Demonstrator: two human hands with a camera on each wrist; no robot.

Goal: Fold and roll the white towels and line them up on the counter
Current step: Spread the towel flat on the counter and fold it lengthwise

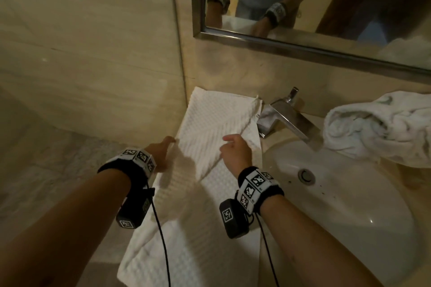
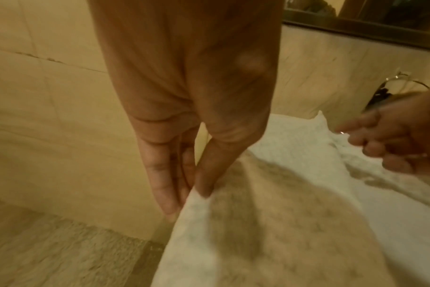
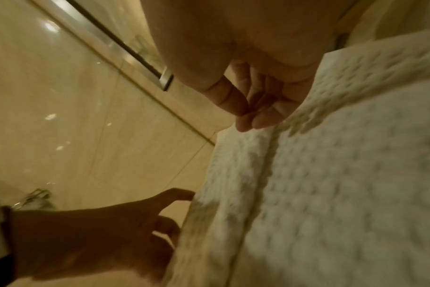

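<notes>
**Both hands on the spread towel, left of the basin**

A white waffle-weave towel (image 1: pixel 210 123) lies lengthwise on the beige stone surface (image 1: pixel 275 142), running from the wall corner at the far end to the near edge, w/ its near end rumpled and hanging slightly over. A long fold line runs diagonally across its far half, so one layer sits on top of another there.

Left hand (image 1: pixel 161 154) is at the towel's left edge, approx. midway along. In the left wrist view the thumb and fingers (image 2: pixel 204 174) are nearly straight but pressed together on the cloth's edge, pinching it.

Right hand (image 1: pixel 235 154) sits on the towel towards its right side, by the fold line. Its fingers (image 3: pixel 255 120) are curled down w/ the tips meeting at the raised ridge of the fold; they look to be nipping it, though blur makes the grip itself hard to confirm.

To the right of the towel is a white basin (image 1: pixel 349 205) set in the surface, w/ a chrome tap (image 1: pixel 286 121) behind it; the towel's far right corner lies just beside the tap base. A second white towel (image 1: pixel 377 128), bunched in a heap, rests on the far right side over the basin's rim. A framed mirror (image 1: pixel 303 2) hangs on the wall above.
</notes>
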